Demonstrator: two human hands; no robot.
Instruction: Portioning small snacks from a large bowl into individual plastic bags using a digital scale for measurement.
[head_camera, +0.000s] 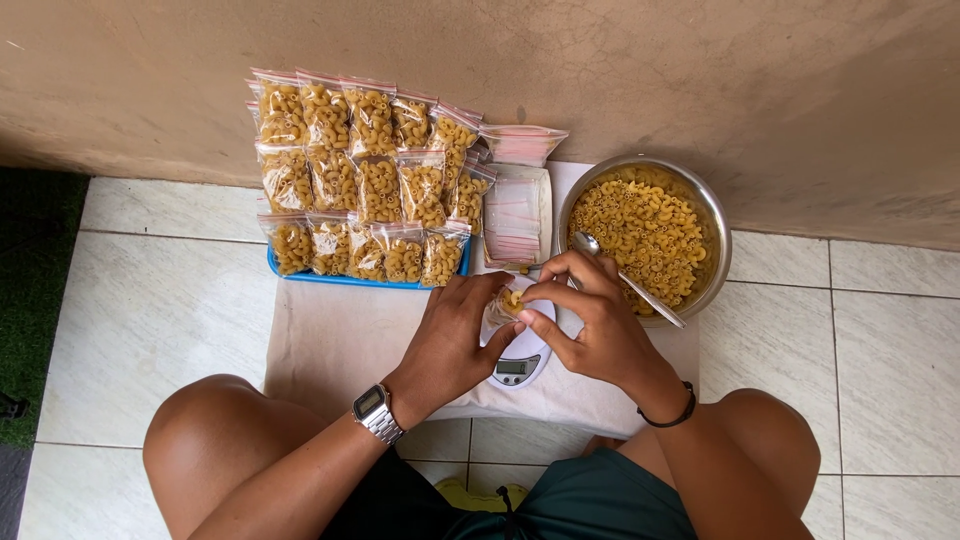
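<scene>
soft, even daylight fills the frame, bright without harshness. shadows are faint and short; a slightly darker band lies under the wall (600, 80) along the top. mild glare sits on the rim of the bowl (716, 215) at right and on the bags (360, 170) at upper centre. focus is sharp throughout, with slight wide-angle bending at the edges.

Clear pink-topped macaroni bags (365, 180) fill the blue tray (300, 275); grey scale screen (513, 367) below.

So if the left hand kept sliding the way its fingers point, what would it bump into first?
Probably the small bag of macaroni its fingertips already touch, with the right hand just beyond; the left hand points up and right, though depth is unclear.
</scene>
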